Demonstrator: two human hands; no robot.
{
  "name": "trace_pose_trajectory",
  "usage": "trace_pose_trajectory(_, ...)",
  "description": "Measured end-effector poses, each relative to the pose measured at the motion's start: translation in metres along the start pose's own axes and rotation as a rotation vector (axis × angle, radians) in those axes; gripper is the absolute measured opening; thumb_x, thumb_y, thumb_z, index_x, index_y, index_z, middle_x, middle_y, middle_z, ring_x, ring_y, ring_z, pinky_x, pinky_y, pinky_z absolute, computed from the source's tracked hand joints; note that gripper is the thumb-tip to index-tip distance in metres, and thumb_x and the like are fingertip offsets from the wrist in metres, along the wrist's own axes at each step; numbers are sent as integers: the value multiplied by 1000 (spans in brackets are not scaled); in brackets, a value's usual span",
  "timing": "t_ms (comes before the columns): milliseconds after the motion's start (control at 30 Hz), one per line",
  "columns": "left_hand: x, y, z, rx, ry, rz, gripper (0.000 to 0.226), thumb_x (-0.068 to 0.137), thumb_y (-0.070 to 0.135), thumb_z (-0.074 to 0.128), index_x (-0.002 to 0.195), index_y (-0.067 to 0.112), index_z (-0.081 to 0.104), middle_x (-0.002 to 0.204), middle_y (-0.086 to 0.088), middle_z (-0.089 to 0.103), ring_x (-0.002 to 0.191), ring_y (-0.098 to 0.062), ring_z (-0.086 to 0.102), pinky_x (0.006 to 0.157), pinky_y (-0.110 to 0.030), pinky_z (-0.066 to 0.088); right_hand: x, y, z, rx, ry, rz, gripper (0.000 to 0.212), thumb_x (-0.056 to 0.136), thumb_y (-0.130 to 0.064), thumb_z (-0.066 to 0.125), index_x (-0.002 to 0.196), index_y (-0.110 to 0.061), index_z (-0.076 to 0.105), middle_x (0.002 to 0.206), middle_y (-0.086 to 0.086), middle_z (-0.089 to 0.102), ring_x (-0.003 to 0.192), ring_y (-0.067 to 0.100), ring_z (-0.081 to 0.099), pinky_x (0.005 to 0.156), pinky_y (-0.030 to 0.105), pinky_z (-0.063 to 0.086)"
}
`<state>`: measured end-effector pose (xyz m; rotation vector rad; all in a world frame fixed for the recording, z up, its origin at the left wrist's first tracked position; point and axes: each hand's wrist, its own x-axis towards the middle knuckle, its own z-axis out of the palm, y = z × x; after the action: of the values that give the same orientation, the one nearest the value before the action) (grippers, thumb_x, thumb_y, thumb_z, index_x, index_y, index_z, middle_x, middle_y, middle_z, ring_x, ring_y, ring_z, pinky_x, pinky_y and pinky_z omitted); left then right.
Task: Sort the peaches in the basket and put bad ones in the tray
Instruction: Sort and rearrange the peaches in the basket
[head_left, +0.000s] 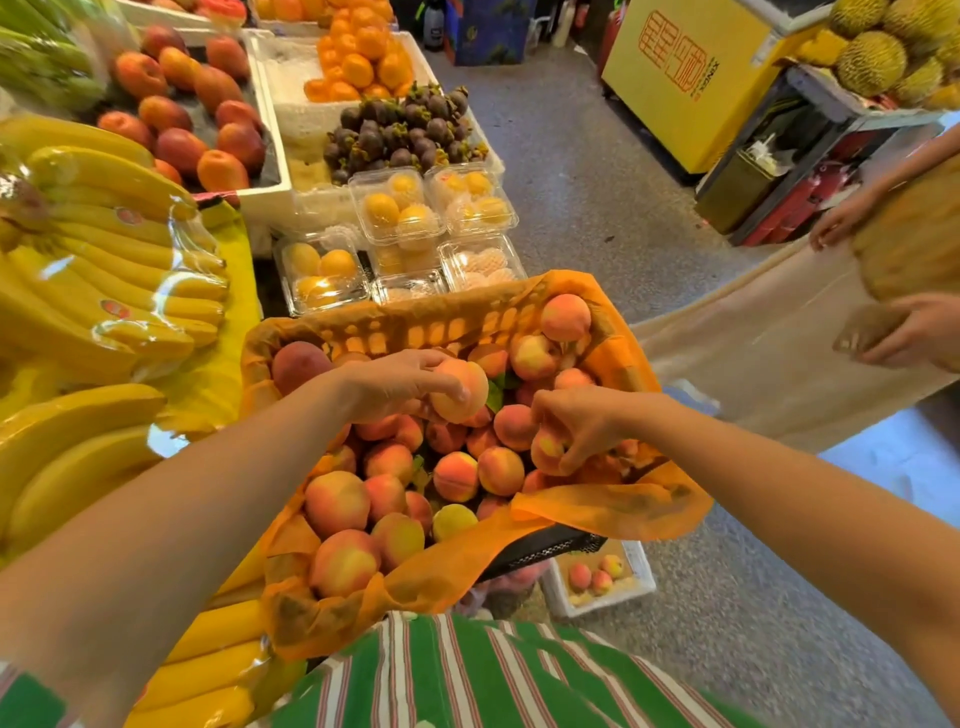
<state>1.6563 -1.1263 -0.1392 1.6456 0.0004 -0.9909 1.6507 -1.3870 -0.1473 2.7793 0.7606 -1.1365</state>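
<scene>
Bruising could be caused if the upper peach (462, 391), gripped by the left hand (392, 385) above the basket (441, 327), or the second peach (548, 451), clutched by the right hand (584, 420) inside the basket, is dropped short of the foam tray (644, 569) below the basket.

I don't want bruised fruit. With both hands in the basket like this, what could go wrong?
The corner peach, perched high at the far corner of the basket, could roll off if the pile shifts. The tray sits low on the floor beside it, so fruit dropped rather than placed may bruise or miss. The left hand holds a peach above the pile; a slip would knock others.
</scene>
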Motion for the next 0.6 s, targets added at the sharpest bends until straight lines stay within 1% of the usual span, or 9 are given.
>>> trace_pose_trajectory(67, 2, -1, 0, -5, 1, -5, 38, 88, 14, 65, 123, 17, 51, 117, -7, 54, 100, -21, 57, 83, -33, 48, 3, -3, 6, -67, 30, -13, 58, 66, -42, 79, 104, -20, 43, 94, 2, 55, 81, 22, 53, 58, 36, 41)
trace_pose_trajectory(100, 3, -2, -1, -9, -2, -2, 40, 87, 15, 67, 123, 15, 51, 119, -9, 54, 101, -22, 58, 83, -34, 48, 5, -5, 9, -101, 43, -26, 57, 66, -44, 79, 104, -19, 44, 94, 2, 55, 80, 22, 52, 58, 35, 38)
trace_pose_trajectory(200, 6, -5, -1, -15, 3, 0, 49, 83, 18, 72, 126, 13, 50, 123, -13, 55, 106, -26, 60, 88, -38, 49, 11, -10, 17, -172, 58, -57, 57, 67, -45, 79, 107, -16, 50, 94, 3, 52, 79, 20, 47, 60, 32, 33)
trace_pose_trajectory(267, 7, -5, 0, -16, 20, 1, 56, 77, 23, 77, 126, 13, 51, 124, -14, 55, 108, -28, 60, 90, -40, 50, 12, -9, 17, -132, 42, -44, 55, 69, -43, 78, 109, -17, 51, 96, 1, 47, 83, 19, 46, 59, 31, 33)
trace_pose_trajectory(333, 9, -4, 2, 9, 23, 2, 74, 62, 36, 83, 126, 14, 53, 127, -13, 54, 111, -28, 59, 89, -39, 52, 12, -4, 15, -25, 16, -22, 52, 71, -39, 78, 112, -19, 53, 103, 1, 46, 88, 20, 48, 62, 31, 38)
trace_pose_trajectory(400, 11, -3, 5, 11, 27, 7, 78, 55, 39, 83, 124, 16, 55, 127, -12, 54, 114, -27, 57, 89, -37, 53, 10, 3, 12, 100, 33, -37, 48, 75, -35, 77, 115, -19, 55, 110, 1, 50, 95, 21, 52, 73, 33, 46)
trace_pose_trajectory(500, 15, -1, 14, 1, 25, 2, 69, 58, 37, 83, 119, 16, 57, 125, -11, 55, 114, -27, 57, 90, -37, 52, 4, 9, 6, 504, 174, -80, 57, 77, -40, 79, 125, -21, 53, 116, -1, 59, 103, 13, 59, 87, 30, 51)
trace_pose_trajectory(567, 18, 0, 20, 3, 29, -5, 57, 69, 30, 82, 118, 15, 57, 121, -10, 56, 109, -24, 59, 87, -34, 53, 0, 8, 1, 768, 271, -120, 64, 77, -40, 79, 131, -29, 47, 122, -1, 59, 110, 12, 60, 93, 32, 53)
trace_pose_trajectory(600, 19, 1, 24, -7, 40, -4, 50, 75, 25, 79, 118, 13, 56, 119, -11, 58, 105, -22, 62, 83, -31, 55, 0, 7, -1, 845, 290, -157, 68, 77, -38, 80, 134, -31, 44, 126, 0, 57, 114, 14, 59, 96, 34, 53)
